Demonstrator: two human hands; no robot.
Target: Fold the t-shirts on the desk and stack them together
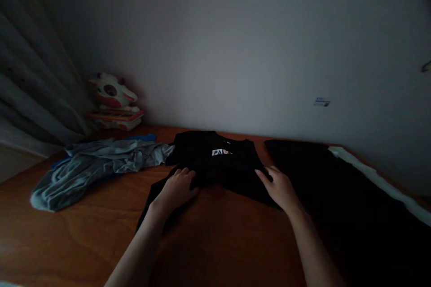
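A black T-shirt point(202, 154) with a small white print reading "PA" lies spread on the wooden surface point(229, 233), its neckline toward the wall. My left hand point(180, 186) has its fingers curled over the shirt's near left part, closed on the cloth. On the near right side, my right hand point(274, 184) pinches the shirt between thumb and fingers. Dark folds of the shirt hang or lie between and outside both hands; their exact shape is hard to make out in the dim light.
Left of the shirt lies a crumpled grey garment point(101, 161) with blue cloth point(143, 137) under it. A cow-shaped toy keyboard point(116, 101) stands by the curtain point(33, 63). Large black cloth point(336, 197) with a white edge covers the right side. A wall point(229, 45) rises behind.
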